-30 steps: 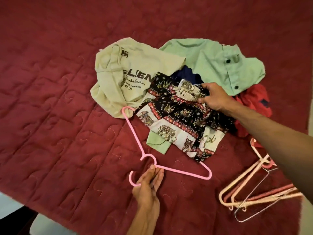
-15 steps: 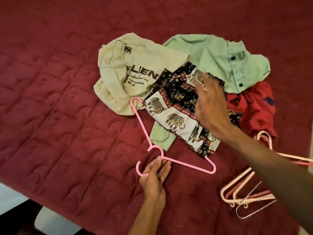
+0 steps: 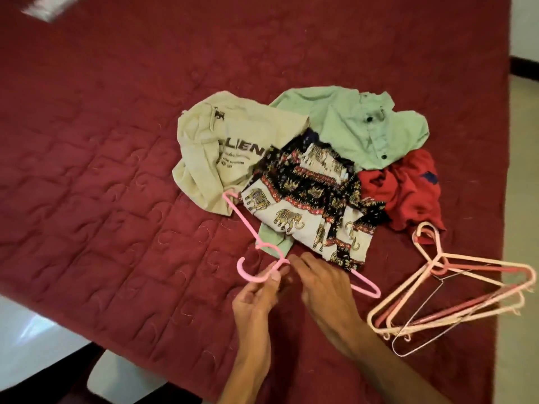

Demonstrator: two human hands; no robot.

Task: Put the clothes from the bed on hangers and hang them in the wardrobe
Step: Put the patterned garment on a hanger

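While the left hand [image 3: 256,298] pinches the hook of the pink plastic hanger [image 3: 248,225] at lower centre, the right hand [image 3: 320,284] lies over its lower arm, fingers loosely spread and apparently gripping nothing. The hanger's upper tip sits against the beige printed T-shirt [image 3: 221,147] and the black-and-white elephant-print garment [image 3: 306,205] in the pile at frame centre, so lifting it could snag cloth. The mint-green button shirt [image 3: 364,129] and the crumpled red garment [image 3: 408,188] overlap the rest, so one pull may drag several. None is on a hanger yet.
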